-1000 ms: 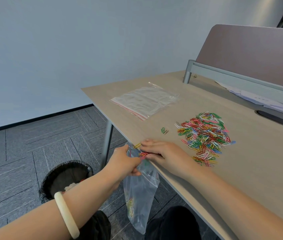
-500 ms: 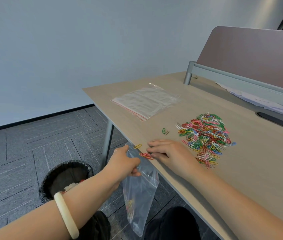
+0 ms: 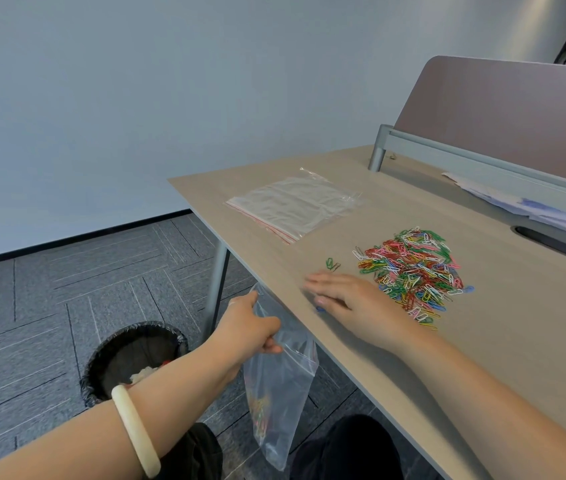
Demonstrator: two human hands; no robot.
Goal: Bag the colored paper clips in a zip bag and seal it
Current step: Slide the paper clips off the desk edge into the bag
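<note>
Since the earlier frame, our right hand (image 3: pixel 347 299) has slid back from the desk edge (image 3: pixel 344 348) toward the paper clips (image 3: pixel 413 271), fingers flat and together over what may be one blue clip. Our left hand (image 3: pixel 250 327) pinches the zip bag (image 3: pixel 281 393) mouth below the edge; few clips inside. We judge filling is underway; next, rake another batch off.

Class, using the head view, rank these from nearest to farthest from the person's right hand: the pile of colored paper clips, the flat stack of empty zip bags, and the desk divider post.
1. The pile of colored paper clips, just beyond the right hand.
2. The flat stack of empty zip bags, farther back towards the desk's left edge.
3. The desk divider post, at the far end.
</note>
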